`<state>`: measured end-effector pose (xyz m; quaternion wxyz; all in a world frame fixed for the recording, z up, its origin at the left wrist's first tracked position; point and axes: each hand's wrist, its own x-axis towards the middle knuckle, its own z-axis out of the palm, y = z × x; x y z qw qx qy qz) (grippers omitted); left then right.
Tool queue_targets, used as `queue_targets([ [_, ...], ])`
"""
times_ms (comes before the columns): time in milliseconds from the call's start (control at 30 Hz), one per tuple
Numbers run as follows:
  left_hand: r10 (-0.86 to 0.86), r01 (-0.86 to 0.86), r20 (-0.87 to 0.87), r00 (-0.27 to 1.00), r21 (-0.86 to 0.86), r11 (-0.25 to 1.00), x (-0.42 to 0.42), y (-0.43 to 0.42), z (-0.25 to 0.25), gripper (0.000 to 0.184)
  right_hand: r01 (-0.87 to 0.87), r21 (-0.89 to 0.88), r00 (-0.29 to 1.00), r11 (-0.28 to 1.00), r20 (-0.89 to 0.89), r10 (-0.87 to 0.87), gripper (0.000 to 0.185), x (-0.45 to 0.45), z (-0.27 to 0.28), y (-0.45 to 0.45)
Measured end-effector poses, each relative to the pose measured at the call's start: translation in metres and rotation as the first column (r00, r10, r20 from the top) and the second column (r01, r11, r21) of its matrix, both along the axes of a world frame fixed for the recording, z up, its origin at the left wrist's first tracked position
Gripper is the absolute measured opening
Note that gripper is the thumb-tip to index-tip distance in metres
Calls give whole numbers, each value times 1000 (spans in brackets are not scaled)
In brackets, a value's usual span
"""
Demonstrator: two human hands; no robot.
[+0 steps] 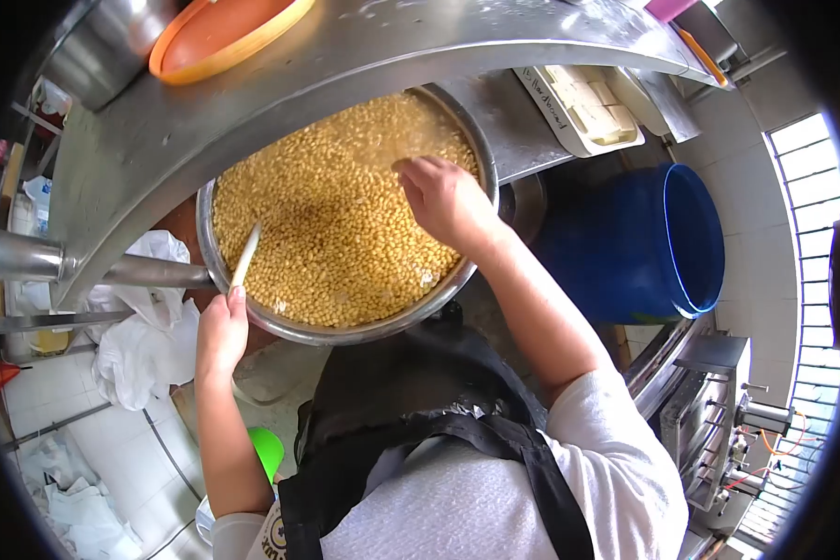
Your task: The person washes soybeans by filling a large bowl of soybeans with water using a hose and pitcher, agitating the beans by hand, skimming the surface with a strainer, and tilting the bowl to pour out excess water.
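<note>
A wide round metal basin (383, 329) is full of small yellow beans or kernels (336, 243), wet and glossy. At its lower left rim, my left hand (222, 331) is closed round a pale hose (246, 254), whose end points over the kernels. My right hand (439, 201) is above the right part of the basin, fingers curled together and pointing left; whatever they hold, if anything, is hidden.
A steel shelf (345, 65) arches over the basin, bearing an orange lid (229, 37) and a metal pot (112, 51). At right are a white tray with pale blocks (583, 103), an open blue barrel (625, 245) and machinery (719, 411). White bags (149, 350) hang left.
</note>
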<state>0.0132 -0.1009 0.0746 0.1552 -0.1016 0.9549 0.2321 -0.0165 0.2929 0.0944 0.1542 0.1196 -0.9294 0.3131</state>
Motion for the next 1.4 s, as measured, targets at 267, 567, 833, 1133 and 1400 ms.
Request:
queue_targets([
  [267, 109, -110, -17, 994, -56, 992, 2, -12, -31, 55, -42, -30, 977, 999, -212, 35, 26, 42, -50, 68],
  [567, 109, -143, -172, 979, -196, 970, 3, -16, -52, 61, -13, -247, 921, 969, -381, -84, 36, 49, -85, 162],
  [833, 96, -197, -319, 943, -299, 934, 5, 7, -52, 63, 542, 36, 563, 840, 727, -394, 34, 122, -308, 331],
  [1133, 57, -186, -299, 953, -424, 886, 12, 21, -44, 66, 567, 45, 390, 823, 865, -316, 43, 193, -394, 355],
  [1400, 62, -190, -273, 960, -475, 859, 15, 12, -44, 62, 458, -135, 490, 878, 863, -124, 39, 93, -451, 199],
])
